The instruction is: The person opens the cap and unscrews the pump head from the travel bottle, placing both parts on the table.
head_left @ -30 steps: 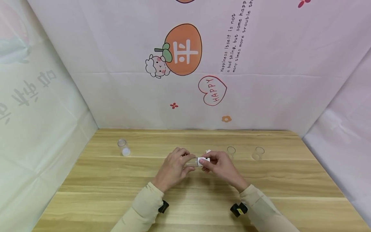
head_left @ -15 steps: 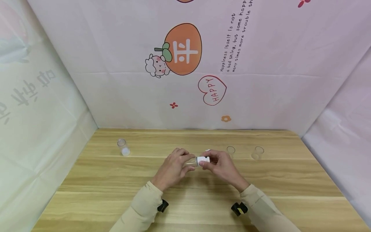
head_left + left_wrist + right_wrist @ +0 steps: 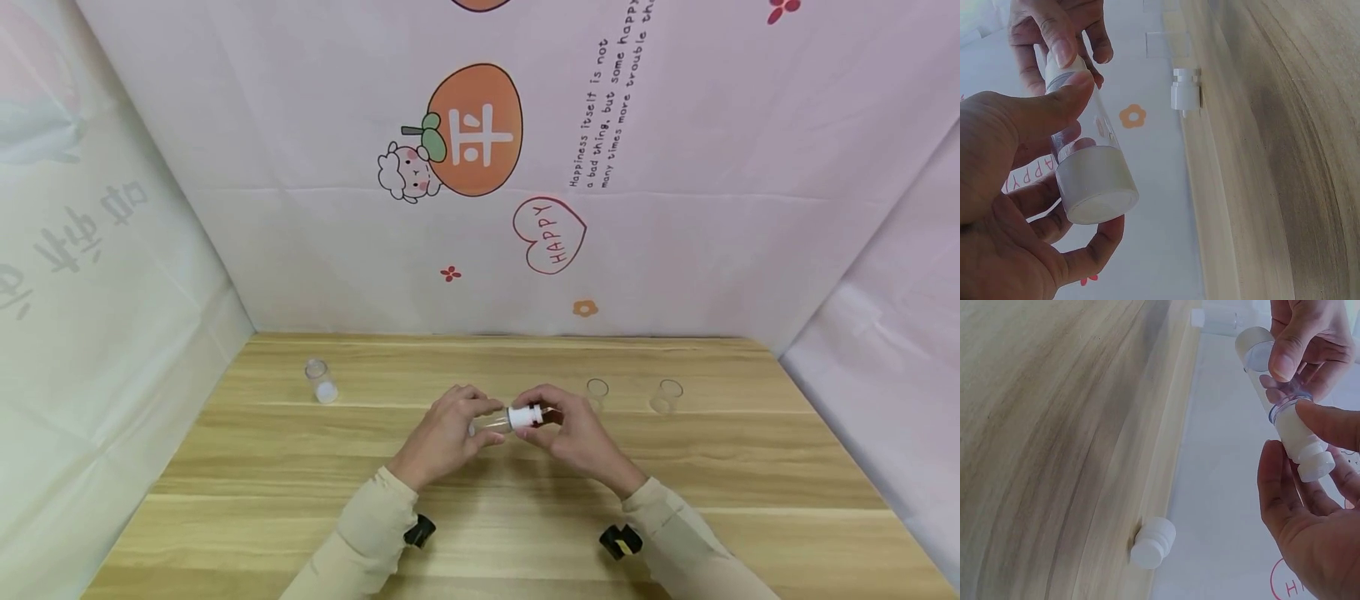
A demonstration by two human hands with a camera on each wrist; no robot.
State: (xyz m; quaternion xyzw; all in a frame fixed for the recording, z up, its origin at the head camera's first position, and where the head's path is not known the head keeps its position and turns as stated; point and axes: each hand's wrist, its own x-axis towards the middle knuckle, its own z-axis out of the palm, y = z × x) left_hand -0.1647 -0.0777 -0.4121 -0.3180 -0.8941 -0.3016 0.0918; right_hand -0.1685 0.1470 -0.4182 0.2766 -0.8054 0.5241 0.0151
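Note:
My left hand (image 3: pixel 446 433) grips a clear cylindrical bottle (image 3: pixel 1099 128) with a thick white base, the thumb lying along its side. The bottle lies tilted, its base toward the left. At its other end my right hand (image 3: pixel 573 429) holds a white pump top (image 3: pixel 1299 434) between thumb and fingers, right at the bottle's mouth. The pump's stepped white tip faces the right palm. A second white pump top (image 3: pixel 1154 544) stands on the table beyond the right hand; the hand hides it in the head view.
Two clear open-rimmed caps (image 3: pixel 666 398) stand at the back right of the wooden table (image 3: pixel 480 542). Another clear bottle (image 3: pixel 321 382) with a white base stands at the back left. A printed white cloth (image 3: pixel 337 267) hangs behind the table's far edge.
The right fingers have spread and shifted round the pump top, so more of its white body shows. The left hand and the bottle stay nearly in place.

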